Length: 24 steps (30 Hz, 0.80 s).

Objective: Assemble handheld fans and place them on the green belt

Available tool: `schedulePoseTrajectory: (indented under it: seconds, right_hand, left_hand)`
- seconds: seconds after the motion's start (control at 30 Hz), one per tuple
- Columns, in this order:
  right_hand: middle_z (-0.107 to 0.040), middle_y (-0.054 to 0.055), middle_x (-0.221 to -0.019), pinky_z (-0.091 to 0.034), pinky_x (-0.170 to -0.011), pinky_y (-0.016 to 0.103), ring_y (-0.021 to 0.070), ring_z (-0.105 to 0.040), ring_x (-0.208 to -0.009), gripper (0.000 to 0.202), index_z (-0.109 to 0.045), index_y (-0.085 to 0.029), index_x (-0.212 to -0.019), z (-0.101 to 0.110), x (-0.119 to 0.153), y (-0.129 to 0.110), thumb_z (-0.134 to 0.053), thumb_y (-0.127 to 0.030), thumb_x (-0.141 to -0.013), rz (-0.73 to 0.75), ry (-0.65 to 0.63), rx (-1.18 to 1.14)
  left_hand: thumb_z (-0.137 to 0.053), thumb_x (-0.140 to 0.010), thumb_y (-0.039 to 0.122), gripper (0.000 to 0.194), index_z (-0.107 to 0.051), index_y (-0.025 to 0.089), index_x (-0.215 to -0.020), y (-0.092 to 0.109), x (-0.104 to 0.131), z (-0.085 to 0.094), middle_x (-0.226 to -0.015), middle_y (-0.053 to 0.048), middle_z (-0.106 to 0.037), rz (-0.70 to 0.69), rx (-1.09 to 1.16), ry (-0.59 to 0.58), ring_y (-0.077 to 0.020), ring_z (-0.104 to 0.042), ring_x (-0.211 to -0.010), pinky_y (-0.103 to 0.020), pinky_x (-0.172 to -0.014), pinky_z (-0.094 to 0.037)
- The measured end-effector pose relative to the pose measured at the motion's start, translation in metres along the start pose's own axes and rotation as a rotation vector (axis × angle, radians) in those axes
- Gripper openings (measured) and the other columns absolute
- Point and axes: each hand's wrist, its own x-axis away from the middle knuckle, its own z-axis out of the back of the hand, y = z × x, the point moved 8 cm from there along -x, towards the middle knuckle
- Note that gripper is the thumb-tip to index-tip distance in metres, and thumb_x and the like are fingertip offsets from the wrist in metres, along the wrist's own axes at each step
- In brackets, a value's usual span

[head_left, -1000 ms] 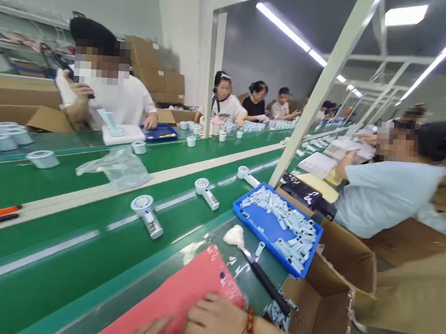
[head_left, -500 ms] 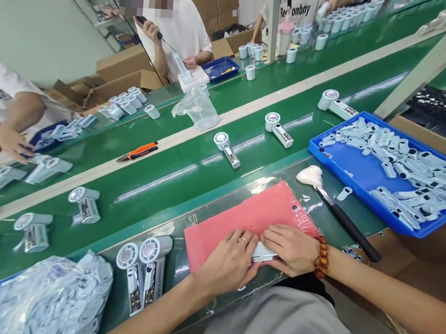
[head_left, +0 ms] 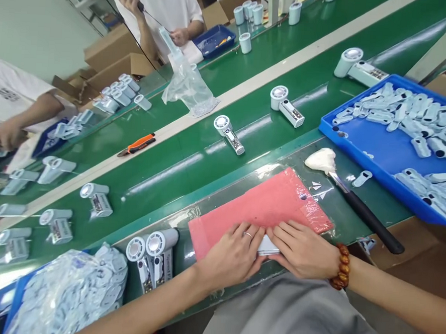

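Observation:
My left hand (head_left: pixel 238 251), with a ring on one finger, and my right hand (head_left: pixel 303 250), below a beaded bracelet, are closed around opposite ends of a small white device (head_left: pixel 268 245). The device lies at the near edge of a red sheet (head_left: pixel 258 204), and fingers cover most of it. To the left, two light-blue handheld fans (head_left: pixel 157 248) with exposed circuit parts lie side by side. On the right rests a black-handled tool (head_left: pixel 371 219) with a white lump (head_left: pixel 321 160) at its tip, beside one loose light-blue cover (head_left: pixel 362 178).
A blue tray (head_left: pixel 375 156) of light-blue covers stands at the right. A bag of similar parts (head_left: pixel 71 294) sits at lower left. Fans lie along the green belt (head_left: pixel 177 169), with orange pliers (head_left: pixel 137 144) and a plastic bag (head_left: pixel 190 87) beyond. Two people work across it.
The view has shifted and tilted slightly. Several fans have moved relative to the table along the belt. Both my hands keep their hold on the white device.

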Motion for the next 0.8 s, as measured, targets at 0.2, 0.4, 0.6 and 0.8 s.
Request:
schedulePoseTrajectory:
  seconds: [0.2, 0.4, 0.6, 0.8]
  right_hand:
    - [-0.069, 0.018, -0.099, -0.043, -0.079, 0.042, 0.0266, -0.054, -0.087, 0.038, -0.068, 0.001, -0.118, -0.003, 0.003, -0.003, -0.045, -0.028, -0.11, -0.007, 0.042, -0.001]
    - [-0.069, 0.015, -0.097, -0.047, -0.077, 0.04, 0.0248, -0.056, -0.086, 0.037, -0.068, -0.001, -0.124, 0.0, 0.004, 0.0, -0.046, -0.028, -0.11, -0.054, 0.017, -0.051]
    - [-0.069, 0.02, -0.122, -0.052, -0.092, 0.045, 0.0309, -0.06, -0.108, 0.049, -0.056, 0.002, -0.144, 0.006, 0.018, 0.001, -0.054, -0.031, -0.109, -0.241, -0.003, -0.06]
    - [-0.069, 0.018, -0.127, -0.053, -0.102, 0.047, 0.031, -0.059, -0.116, 0.049, -0.049, -0.003, -0.153, -0.001, 0.027, -0.007, -0.051, -0.022, -0.108, -0.39, 0.064, -0.112]
  left_hand:
    - [-0.041, -0.112, 0.038, 0.044, -0.057, 0.004, -0.136, -0.002, 0.0, -0.007, -0.114, -0.017, -0.074, 0.001, 0.073, 0.009, -0.0307, -0.069, -0.1, -0.043, -0.084, -0.056]
    - [-0.039, -0.113, 0.039, 0.045, -0.057, 0.004, -0.137, -0.003, -0.001, -0.008, -0.118, -0.018, -0.073, 0.021, 0.109, -0.049, -0.0309, -0.068, -0.103, -0.044, -0.088, -0.056]
    - [-0.04, -0.114, 0.045, 0.051, -0.052, 0.004, -0.143, -0.004, -0.004, -0.001, -0.115, -0.016, -0.074, 0.042, 0.128, -0.013, -0.029, -0.069, -0.101, -0.041, -0.082, -0.056]
    - [-0.05, -0.11, 0.04, 0.044, -0.058, 0.006, -0.137, 0.001, -0.007, 0.002, -0.117, -0.015, -0.076, 0.072, 0.109, 0.024, -0.0307, -0.069, -0.104, -0.043, -0.082, -0.057]
